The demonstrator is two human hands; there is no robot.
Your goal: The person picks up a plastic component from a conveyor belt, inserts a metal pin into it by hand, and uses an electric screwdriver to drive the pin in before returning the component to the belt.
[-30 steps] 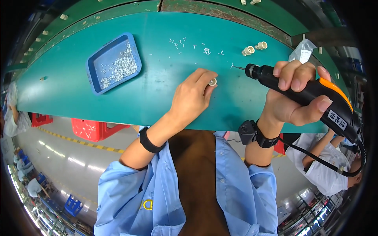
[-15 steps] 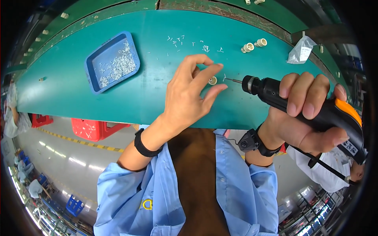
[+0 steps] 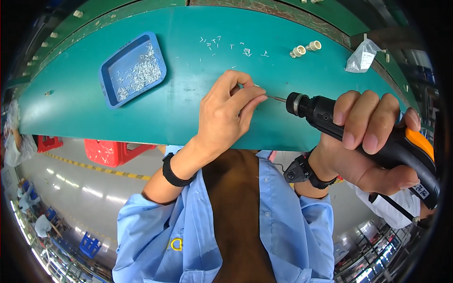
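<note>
My right hand (image 3: 365, 137) grips a black electric screwdriver (image 3: 323, 113) with an orange panel, held out level over the table. Its thin bit points left and reaches the fingertips of my left hand (image 3: 229, 106). Thumb and index finger of that hand are pinched together at the bit's tip. What lies between them is hidden; only a sliver of something pale shows by the index finger. Small silvery screws (image 3: 247, 52) lie scattered on the table beyond my left hand. Two cream cylindrical fittings (image 3: 298, 51) (image 3: 314, 45) rest at the far right.
A blue tray (image 3: 107, 92) with many small screws sits on the left of the green table (image 3: 184, 118). A clear plastic bag (image 3: 362, 56) with a white label lies at the far right. Red stools (image 3: 101, 153) stand below the front edge. Another person's white sleeve (image 3: 394, 207) shows at lower right.
My left thumb and index finger, apart before, have closed at the bit's tip. The screwdriver has shifted slightly left. The cream round fitting seen between my fingers is now mostly hidden.
</note>
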